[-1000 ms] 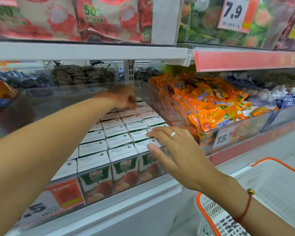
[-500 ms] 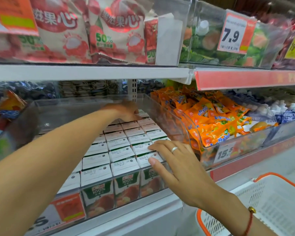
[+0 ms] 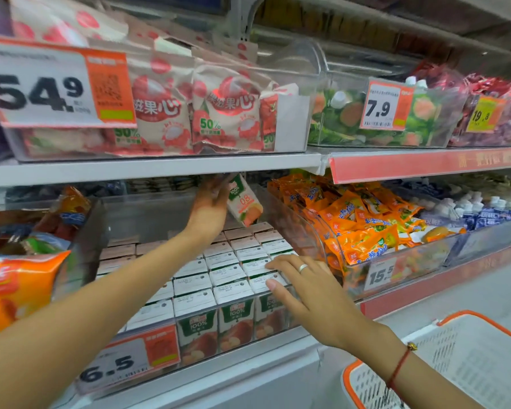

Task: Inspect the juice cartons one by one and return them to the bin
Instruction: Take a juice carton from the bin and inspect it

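Observation:
A clear plastic bin (image 3: 278,329) on the lower shelf holds several rows of small white-topped juice cartons (image 3: 219,276) with green and red fronts. My left hand (image 3: 210,202) grips one juice carton (image 3: 244,203) and holds it tilted above the back rows, just under the upper shelf. My right hand (image 3: 304,287) lies flat with straight fingers on the carton tops at the bin's front right corner.
An orange 6.5 price tag (image 3: 130,361) hangs on the bin front. Orange snack packs (image 3: 360,228) fill the bin to the right. The white upper shelf (image 3: 160,166) sits close above. A white and orange basket (image 3: 455,364) stands at the lower right.
My left hand has lifted one carton out of the back rows and raised it toward the upper shelf. My right hand stays on the front cartons. The camera tilted upward.

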Motion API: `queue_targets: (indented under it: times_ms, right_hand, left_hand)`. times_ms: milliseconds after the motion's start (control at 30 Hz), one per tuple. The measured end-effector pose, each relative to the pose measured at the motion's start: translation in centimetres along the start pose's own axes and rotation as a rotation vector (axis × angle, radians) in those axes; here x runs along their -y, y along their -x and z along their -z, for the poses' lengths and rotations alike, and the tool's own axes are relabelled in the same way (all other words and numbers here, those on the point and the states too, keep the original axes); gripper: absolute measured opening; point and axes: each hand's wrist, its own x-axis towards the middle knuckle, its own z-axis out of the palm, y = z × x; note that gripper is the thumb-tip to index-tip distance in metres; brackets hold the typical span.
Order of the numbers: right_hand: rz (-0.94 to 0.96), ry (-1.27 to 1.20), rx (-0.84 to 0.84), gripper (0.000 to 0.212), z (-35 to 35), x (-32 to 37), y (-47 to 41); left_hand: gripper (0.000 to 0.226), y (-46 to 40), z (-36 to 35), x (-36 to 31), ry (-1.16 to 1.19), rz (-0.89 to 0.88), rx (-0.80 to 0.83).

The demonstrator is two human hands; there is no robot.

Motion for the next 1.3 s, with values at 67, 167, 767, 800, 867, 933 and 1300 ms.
queue_targets:
  times_ms: [67,167,767,800,867,933,1300]
  right_hand:
    - [-0.02,-0.014,0.016,0.054,0.8,0.2,0.0]
    - [-0.071,-0.069,-0.054,0.04,2.0,1.8,0.4]
    - [-0.325,-1.12,0.007,0.038,1.0,13.3,3.9]
    - [-0.345,-1.143,0.011,0.039,0.7,13.3,4.1]
    - [-0.399,-1.2,0.005,0.041,0.5,13.2,4.4]
    - [-0.424,-1.223,-0.001,0.041,0.4,13.2,4.3]
    - [-0.476,-1.236,0.053,0.03,1.0,13.7,4.0]
  left_hand:
    - [0.031,3.2,1.6,-0.6,0.113,0.105,0.005]
    - [0.017,8.4,4.6,-1.1,0.144,0.202,0.06]
    - [0.035,20.0,10.8,-1.1,0.236,0.264,0.199]
    - [0.04,20.1,10.9,-0.9,0.242,0.284,0.214]
    - [0.049,20.2,11.0,-0.6,0.265,0.342,0.266]
    - [0.048,20.2,11.1,-0.4,0.279,0.39,0.312]
    - [0.017,19.9,11.3,0.0,0.294,0.39,0.323]
